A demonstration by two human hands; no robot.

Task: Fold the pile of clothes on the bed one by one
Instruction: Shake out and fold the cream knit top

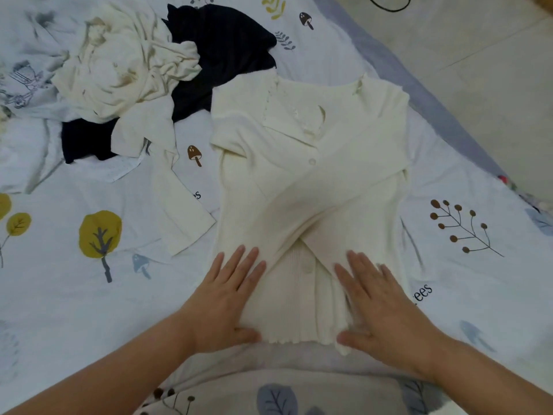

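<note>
I see the cream ribbed cardigan (pixel 311 187) lying flat on the bed (pixel 89 295), buttoned front up, directly ahead of me, its two long sleeves folded in and crossed over the chest; its scalloped hem is at the near edge, closest to me; my left hand (pixel 227 304) rests palm down on the lower left of the cardigan, fingers (pixel 239 265) spread apart and flat, gripping nothing; my right hand (pixel 380 307) lies the same way on the lower right, its fingers splayed and pressed on the fabric, thumb at the hem; both hands are slightly blurred; farther back and to the left sits the pile of clothes (pixel 143 70), a crumpled cream garment (pixel 119 61) tangled over a dark navy garment (pixel 221 49), with a cream sleeve (pixel 182 205) trailing toward the cardigan's left side, just beside it; the bedsheet is white with printed trees and mushrooms; tiled floor (pixel 478 55) shows at the upper right.
</note>
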